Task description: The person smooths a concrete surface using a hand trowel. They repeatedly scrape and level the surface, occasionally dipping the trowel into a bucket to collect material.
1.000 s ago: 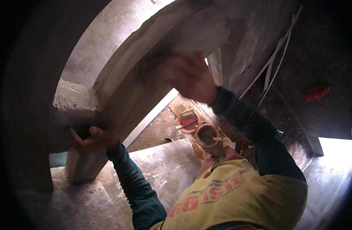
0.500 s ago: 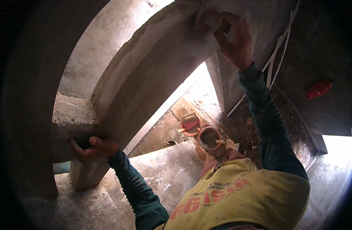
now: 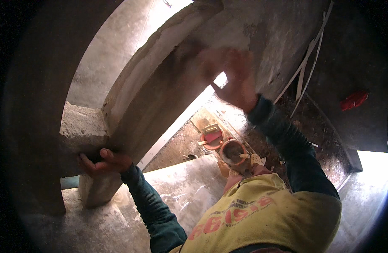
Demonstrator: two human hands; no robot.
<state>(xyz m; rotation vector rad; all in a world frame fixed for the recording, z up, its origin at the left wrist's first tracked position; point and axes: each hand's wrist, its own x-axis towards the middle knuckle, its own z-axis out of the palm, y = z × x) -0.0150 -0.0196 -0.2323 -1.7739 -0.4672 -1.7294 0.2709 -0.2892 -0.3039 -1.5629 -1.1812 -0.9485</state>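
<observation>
A long grey concrete beam [image 3: 147, 105] with a rough plastered edge slants across the view, from lower left to the top middle. My left hand [image 3: 104, 162] is at its lower end, beside a short cross-piece [image 3: 83, 122] with a rough, grainy top. The fingers there are curved but apart, the thumb raised, and nothing shows in them. Over the beam's right-hand edge is my right hand [image 3: 234, 80], smeared by motion. Its fingertips blend into the dark beam face, so whether it holds anything I cannot tell.
Below, by my feet, stand an orange-rimmed bucket [image 3: 233, 152] of grey mix and another bucket [image 3: 211, 144] with a red-faced tool across it. Thin strips [image 3: 305, 63] lean at the right wall, near a red crumpled item [image 3: 354, 100]. A pale slab [image 3: 185, 177] lies below the beam.
My right hand has swept down and to the left along the beam, from near its top. The left hand stays in almost the same place.
</observation>
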